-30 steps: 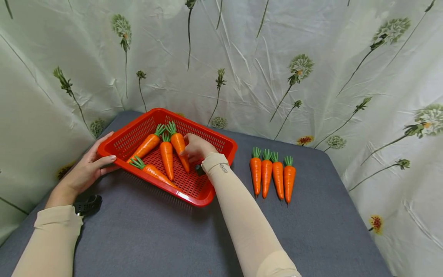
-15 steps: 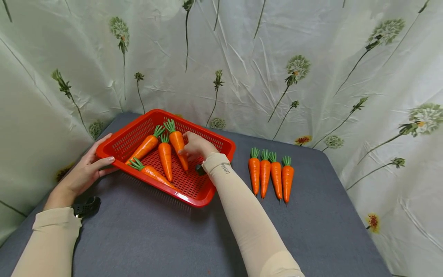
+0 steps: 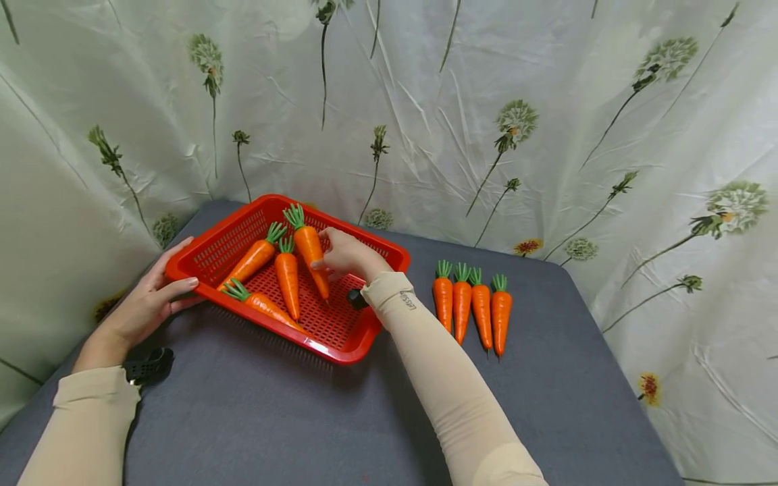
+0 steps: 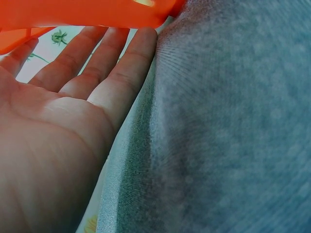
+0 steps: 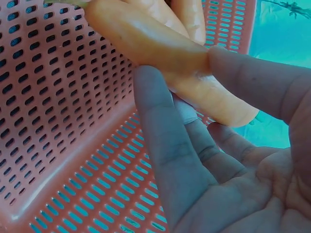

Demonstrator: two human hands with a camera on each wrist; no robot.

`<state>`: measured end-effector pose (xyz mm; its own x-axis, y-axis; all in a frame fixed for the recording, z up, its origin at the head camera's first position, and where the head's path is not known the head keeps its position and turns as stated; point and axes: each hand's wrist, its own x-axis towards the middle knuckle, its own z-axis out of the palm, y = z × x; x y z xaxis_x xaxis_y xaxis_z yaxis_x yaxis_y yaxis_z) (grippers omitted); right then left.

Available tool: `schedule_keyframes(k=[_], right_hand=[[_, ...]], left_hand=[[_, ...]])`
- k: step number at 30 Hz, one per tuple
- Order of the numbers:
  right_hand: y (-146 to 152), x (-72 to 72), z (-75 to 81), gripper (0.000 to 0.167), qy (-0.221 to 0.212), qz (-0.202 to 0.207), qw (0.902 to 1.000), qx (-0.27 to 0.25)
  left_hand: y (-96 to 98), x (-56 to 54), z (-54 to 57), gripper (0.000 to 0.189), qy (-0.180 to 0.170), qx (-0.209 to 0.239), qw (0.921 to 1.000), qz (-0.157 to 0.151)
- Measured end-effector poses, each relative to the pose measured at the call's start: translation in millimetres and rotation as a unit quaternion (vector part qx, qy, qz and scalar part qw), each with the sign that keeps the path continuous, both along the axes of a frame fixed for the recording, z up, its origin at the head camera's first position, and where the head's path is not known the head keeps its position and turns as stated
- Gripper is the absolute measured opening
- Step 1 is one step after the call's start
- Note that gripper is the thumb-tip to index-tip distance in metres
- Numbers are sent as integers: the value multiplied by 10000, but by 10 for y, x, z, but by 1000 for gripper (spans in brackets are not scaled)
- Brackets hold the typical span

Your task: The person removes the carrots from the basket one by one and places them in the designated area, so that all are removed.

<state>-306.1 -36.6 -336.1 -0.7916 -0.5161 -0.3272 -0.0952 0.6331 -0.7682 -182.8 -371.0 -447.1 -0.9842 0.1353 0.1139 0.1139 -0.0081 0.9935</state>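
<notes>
A red perforated plastic basket [image 3: 328,350] stands on the grey cloth-covered table. My left hand [image 3: 142,297] holds its left corner, thumb at the rim, fingers along the outside; the left wrist view shows the fingertips right under the basket's edge [image 4: 87,14]. Inside the basket, my right hand [image 3: 352,256] pinches an orange carrot [image 3: 308,244] with a green top, between thumb and fingers, clearly seen in the right wrist view [image 5: 146,41]. Three other carrots lie in the basket: one at the left [image 3: 252,260], one in the middle [image 3: 288,277], one along the front wall [image 3: 267,309].
Right of the basket, several carrots [image 3: 482,314] lie side by side on the table [image 3: 565,378], tops pointing away. A pale curtain [image 3: 425,121] with dandelion prints hangs behind the table and at both sides.
The pinched carrot has risen slightly from the basket floor with my right hand, its top shifting up and left. The left hand keeps its place on the basket; the view has shifted a little.
</notes>
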Motion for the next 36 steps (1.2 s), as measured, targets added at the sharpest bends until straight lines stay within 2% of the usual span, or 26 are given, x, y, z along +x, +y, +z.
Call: schedule_keyframes(k=[10, 16, 24, 36], right_hand=[[109, 9, 91, 69, 116, 119, 9999, 30], [209, 53, 177, 72, 164, 191, 9995, -183], [409, 145, 335, 71, 143, 56, 9986, -506], [730, 228, 398, 74, 245, -177, 9974, -648]], left_hand=[[13, -9, -7, 80, 8, -38, 10000, 21], [5, -8, -24, 79, 18, 77, 10000, -28], [-6, -13, -44, 79, 107, 208, 9997, -100], [-8, -23, -61, 79, 108, 163, 9997, -113]])
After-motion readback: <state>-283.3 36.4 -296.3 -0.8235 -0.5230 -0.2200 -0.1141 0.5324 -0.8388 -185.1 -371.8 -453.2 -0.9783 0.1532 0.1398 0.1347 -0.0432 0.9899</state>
